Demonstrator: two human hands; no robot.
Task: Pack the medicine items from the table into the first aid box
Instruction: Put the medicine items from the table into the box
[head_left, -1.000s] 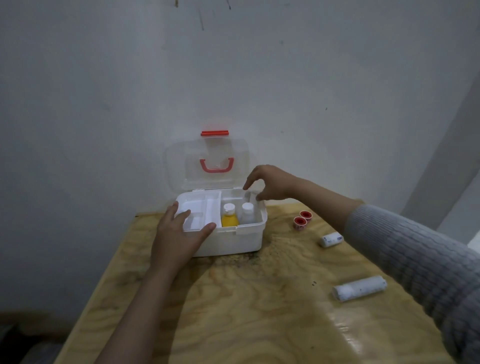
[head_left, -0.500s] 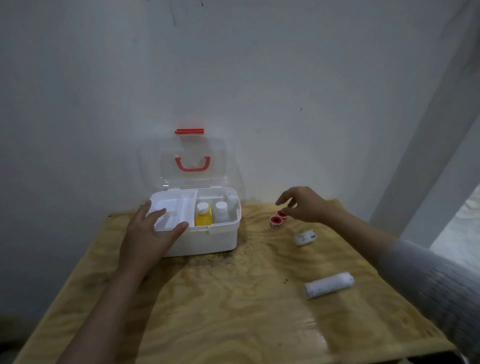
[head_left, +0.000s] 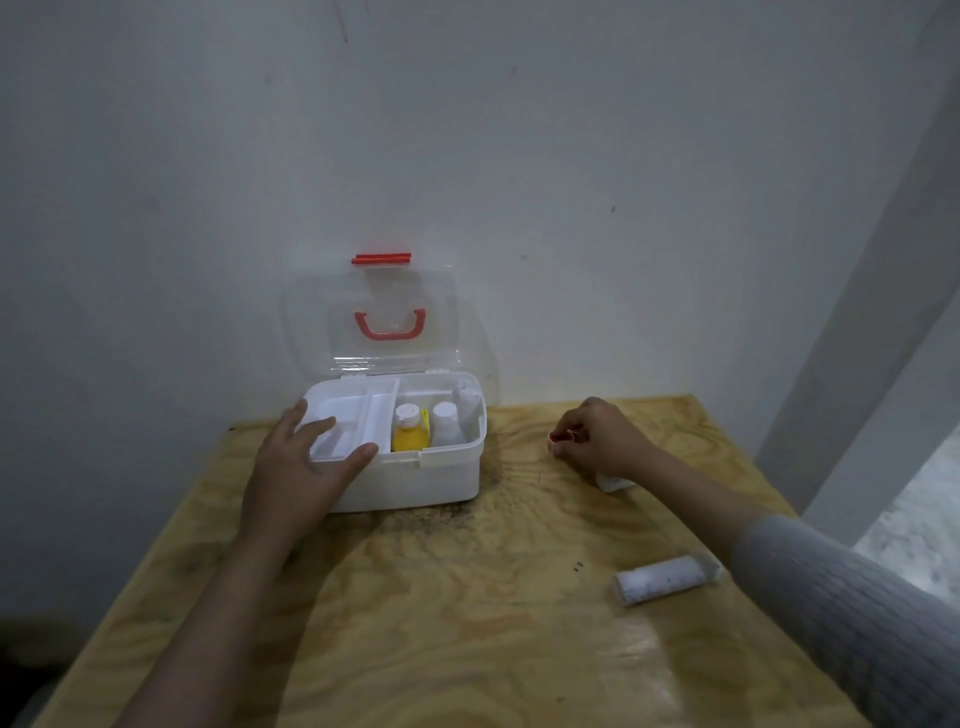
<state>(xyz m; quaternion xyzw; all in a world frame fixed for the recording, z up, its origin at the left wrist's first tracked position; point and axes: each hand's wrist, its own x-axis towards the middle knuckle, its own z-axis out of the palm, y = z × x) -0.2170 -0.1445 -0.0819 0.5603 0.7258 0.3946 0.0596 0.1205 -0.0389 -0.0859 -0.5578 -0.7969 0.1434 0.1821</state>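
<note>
The white first aid box (head_left: 415, 483) stands open at the back of the wooden table (head_left: 467, 623), its clear lid (head_left: 379, 322) leaning on the wall. Inside stand a yellow bottle (head_left: 408, 434) and a white bottle (head_left: 447, 423), beside a white inner tray (head_left: 353, 415). My left hand (head_left: 301, 467) rests on the box's front left corner, thumb on the rim. My right hand (head_left: 597, 439) is closed over the small red tape rolls (head_left: 563, 435) to the right of the box. A small white roll (head_left: 613, 483) peeks from under my wrist. A larger bandage roll (head_left: 660, 579) lies nearer.
A grey wall rises directly behind the box. A pale pillar (head_left: 883, 312) stands at the right, past the table's right edge. Dark specks stain the wood in front of the box.
My right hand left the box, travelled right and came down onto the red tape rolls, closing on them. My left hand stayed on the box.
</note>
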